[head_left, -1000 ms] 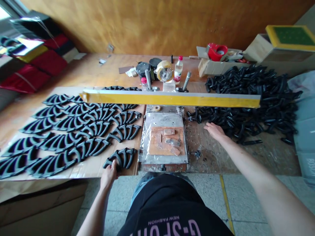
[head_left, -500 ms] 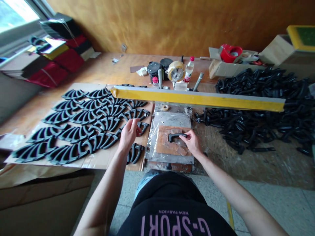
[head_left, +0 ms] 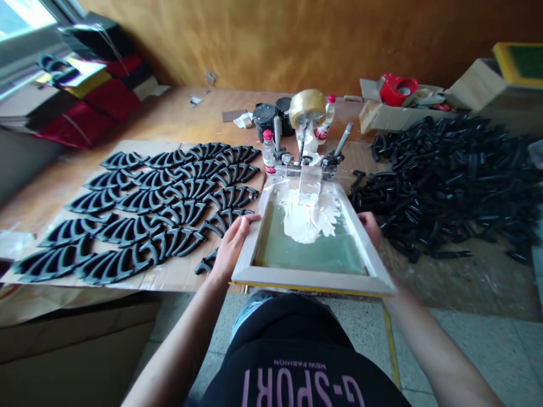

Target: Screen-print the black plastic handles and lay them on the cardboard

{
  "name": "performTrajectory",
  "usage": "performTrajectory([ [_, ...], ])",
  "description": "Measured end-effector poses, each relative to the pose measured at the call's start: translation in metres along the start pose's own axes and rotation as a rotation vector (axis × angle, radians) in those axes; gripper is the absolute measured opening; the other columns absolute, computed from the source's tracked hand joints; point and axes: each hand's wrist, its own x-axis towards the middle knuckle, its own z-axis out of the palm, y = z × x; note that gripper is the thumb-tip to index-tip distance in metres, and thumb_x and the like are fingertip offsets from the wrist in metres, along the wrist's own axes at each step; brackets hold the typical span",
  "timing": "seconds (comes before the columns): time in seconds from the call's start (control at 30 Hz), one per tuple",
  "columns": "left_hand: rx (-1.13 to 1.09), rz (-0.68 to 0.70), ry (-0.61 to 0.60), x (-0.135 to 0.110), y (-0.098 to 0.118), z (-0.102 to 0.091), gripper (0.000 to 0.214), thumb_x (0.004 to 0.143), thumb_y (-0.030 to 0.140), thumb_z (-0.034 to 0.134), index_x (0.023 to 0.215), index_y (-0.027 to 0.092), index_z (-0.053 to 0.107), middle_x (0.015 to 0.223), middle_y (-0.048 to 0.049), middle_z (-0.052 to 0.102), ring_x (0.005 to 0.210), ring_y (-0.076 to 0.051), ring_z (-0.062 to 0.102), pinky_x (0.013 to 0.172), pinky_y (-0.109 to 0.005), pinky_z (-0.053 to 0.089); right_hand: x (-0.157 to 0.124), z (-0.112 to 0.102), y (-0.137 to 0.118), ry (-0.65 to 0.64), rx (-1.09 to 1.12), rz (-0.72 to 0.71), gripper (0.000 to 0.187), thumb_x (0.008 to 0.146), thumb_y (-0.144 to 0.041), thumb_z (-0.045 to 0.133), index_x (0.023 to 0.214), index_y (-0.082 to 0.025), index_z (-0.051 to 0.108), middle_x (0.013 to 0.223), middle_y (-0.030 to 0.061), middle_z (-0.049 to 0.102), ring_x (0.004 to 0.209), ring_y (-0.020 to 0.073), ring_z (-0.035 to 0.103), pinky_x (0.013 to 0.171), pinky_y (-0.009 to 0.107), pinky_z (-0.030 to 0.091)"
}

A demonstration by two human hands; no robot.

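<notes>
Over the wooden workbench (head_left: 178, 116), left hand (head_left: 231, 249) and right hand (head_left: 371, 226) clamp the wood-framed green printing screen (head_left: 311, 280); left of the grip, black curved plastic pieces (head_left: 148, 209) lie in rows, seemingly done; right of it, a black heap (head_left: 458, 181) waits

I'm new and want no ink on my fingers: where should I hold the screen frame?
Grip the screen frame by its wooden side rails, one hand from each side, as the left hand and right hand do. The white ink lies on the mesh inside, and the far end is clamped.

1 head camera — forward-down, close
</notes>
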Motion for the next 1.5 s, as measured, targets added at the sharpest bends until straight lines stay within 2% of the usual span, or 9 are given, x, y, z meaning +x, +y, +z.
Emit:
performTrajectory([
  [0.1, 0.076, -0.191, -0.066, -0.008, -0.047, 0.001, 0.065, 0.084, 0.055, 0.057, 0.139, 0.023, 0.048, 0.09, -0.0027, 0.069, 0.07, -0.016, 0.061, 0.062, -0.025, 0.049, 0.04, -0.012, 0.006, 0.185, 0.436, 0.283, 0.028, 0.093, -0.022, 0.043, 0.109, -0.012, 0.063, 0.102, 0.0099, 0.065, 0.084, 0.0173, 0.063, 0.069, 0.028, 0.055],
  [0.17, 0.099, -0.257, -0.069, -0.005, -0.074, 0.006, 0.075, 0.083, 0.051, 0.059, 0.148, 0.022, 0.036, 0.086, -0.0024, 0.069, 0.067, -0.016, 0.062, 0.062, -0.026, 0.049, 0.07, -0.02, -0.01, 0.203, 0.645, 0.27, 0.038, 0.085, -0.027, 0.061, 0.122, -0.017, 0.058, 0.126, 0.0138, 0.056, 0.103, 0.0237, 0.059, 0.084, 0.038, 0.053],
  [0.3, 0.205, -0.256, -0.023, 0.006, -0.104, 0.014, 0.07, 0.081, 0.049, 0.06, 0.144, 0.022, 0.043, 0.085, -0.0021, 0.07, 0.07, -0.017, 0.064, 0.065, -0.027, 0.05, 0.103, -0.031, -0.057, -0.131, 0.58, 0.004, 0.035, 0.08, -0.025, 0.07, 0.113, -0.018, 0.06, 0.115, 0.0126, 0.061, 0.106, 0.028, 0.056, 0.091, 0.042, 0.046],
  [0.4, 0.21, -0.277, -0.02, 0.009, -0.108, 0.013, 0.064, 0.08, 0.049, 0.061, 0.138, 0.022, 0.05, 0.085, -0.0026, 0.071, 0.073, -0.019, 0.066, 0.066, -0.028, 0.051, 0.084, -0.038, -0.077, -0.35, 0.532, -0.115, 0.01, 0.086, -0.018, 0.06, 0.096, -0.019, 0.062, 0.093, 0.0077, 0.066, 0.087, 0.0218, 0.059, 0.077, 0.031, 0.045],
  [0.6, 0.189, -0.294, -0.023, 0.008, -0.11, 0.01, 0.058, 0.079, 0.052, 0.061, 0.126, 0.02, 0.059, 0.089, -0.0047, 0.073, 0.079, -0.02, 0.066, 0.07, -0.029, 0.051, 0.033, -0.061, -0.067, -0.402, 0.62, -0.555, 0.023, 0.083, -0.005, 0.048, 0.089, -0.019, 0.065, 0.086, 0.0054, 0.065, 0.079, 0.0182, 0.057, 0.067, 0.028, 0.039],
  [0.87, 0.18, -0.285, -0.08, 0.007, -0.11, 0.01, 0.061, 0.081, 0.058, 0.056, 0.124, 0.015, 0.058, 0.087, -0.0063, 0.071, 0.078, -0.021, 0.066, 0.066, -0.029, 0.05, 0.026, -0.049, -0.073, -0.228, 0.634, -0.465, 0.023, 0.087, -0.008, 0.048, 0.098, -0.017, 0.067, 0.093, 0.0079, 0.066, 0.085, 0.0197, 0.057, 0.072, 0.029, 0.04],
  [1.03, 0.123, -0.305, -0.031, 0.004, -0.1, 0.011, 0.061, 0.077, 0.056, 0.062, 0.123, 0.016, 0.059, 0.083, -0.0057, 0.072, 0.074, -0.021, 0.067, 0.063, -0.029, 0.051, 0.025, -0.053, -0.073, -0.29, 0.712, -0.443, 0.016, 0.09, -0.021, 0.055, 0.1, -0.022, 0.067, 0.09, 0.0041, 0.067, 0.082, 0.0187, 0.06, 0.072, 0.028, 0.043],
  [1.3, 0.044, -0.198, -0.047, -0.011, -0.023, -0.001, 0.067, 0.083, 0.057, 0.059, 0.139, 0.023, 0.048, 0.09, -0.0028, 0.069, 0.072, -0.016, 0.063, 0.059, -0.024, 0.049, 0.131, -0.049, -0.022, -0.105, 0.677, 0.059, 0.045, 0.088, -0.039, 0.062, 0.13, -0.023, 0.059, 0.1, 0.0073, 0.067, 0.083, 0.0215, 0.062, 0.077, 0.034, 0.047],
  [1.5, -0.154, 0.167, 0.045, 0.013, 0.043, 0.006, 0.046, 0.09, 0.059, 0.046, 0.101, 0.02, 0.068, 0.094, -0.0024, 0.064, 0.074, -0.011, 0.06, 0.063, -0.02, 0.049, 0.093, -0.021, 0.044, -0.066, 0.783, 0.364, 0.036, 0.092, -0.042, 0.046, 0.088, -0.015, 0.07, 0.076, 0.0061, 0.067, 0.07, 0.0184, 0.059, 0.068, 0.028, 0.046],
])
